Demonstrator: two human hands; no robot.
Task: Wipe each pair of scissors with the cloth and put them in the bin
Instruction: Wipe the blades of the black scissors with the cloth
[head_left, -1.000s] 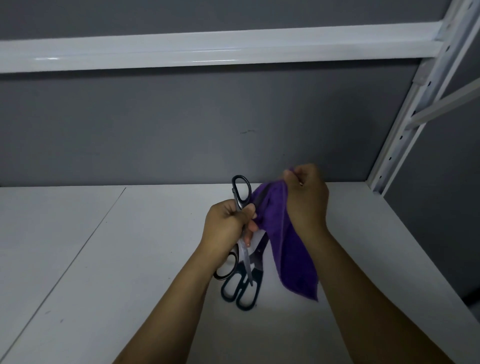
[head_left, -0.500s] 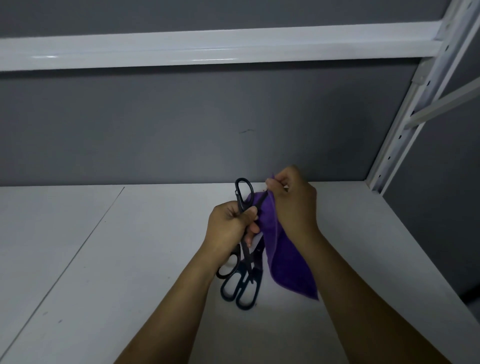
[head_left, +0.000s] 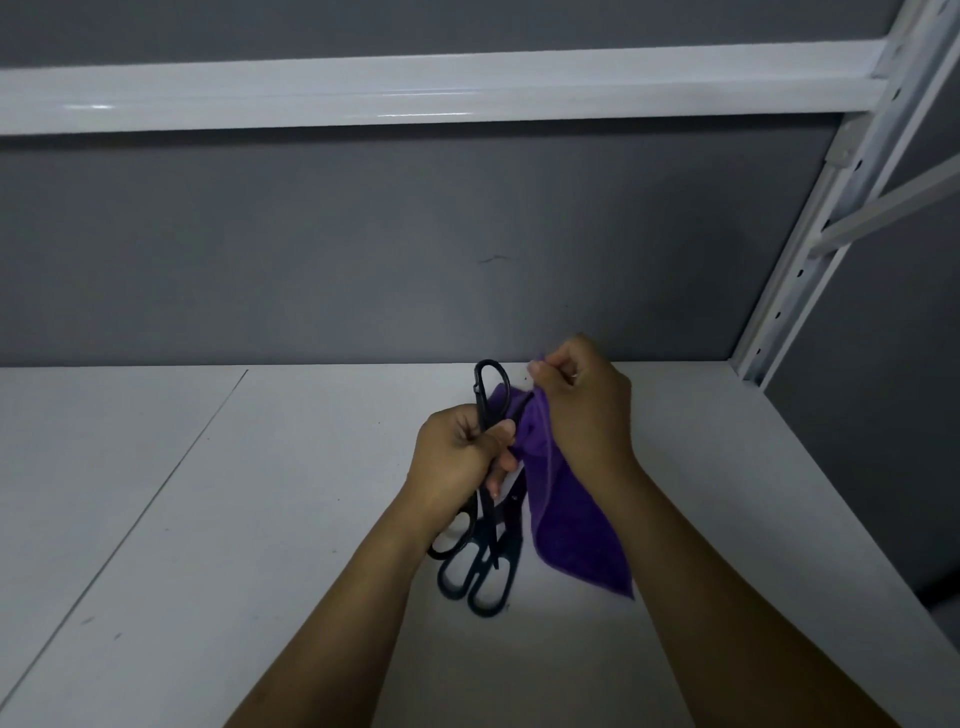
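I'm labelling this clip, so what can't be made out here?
The bin: outside the head view.
The held scissors: only one handle loop shows clearly; the left hand and purple cloth cover the rest.
The scissors lying on the shelf: partly under the left hand, count unclear.

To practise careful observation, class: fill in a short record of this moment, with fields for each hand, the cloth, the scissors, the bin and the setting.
Left hand: grips one pair of black scissors, a handle loop sticking up
Right hand: pinches the top of the purple cloth
Cloth: hangs down next to the held scissors
Other scissors: lie on the white shelf under the hands; count unclear
Bin: not in view
Setting: grey back wall, white upright post at right
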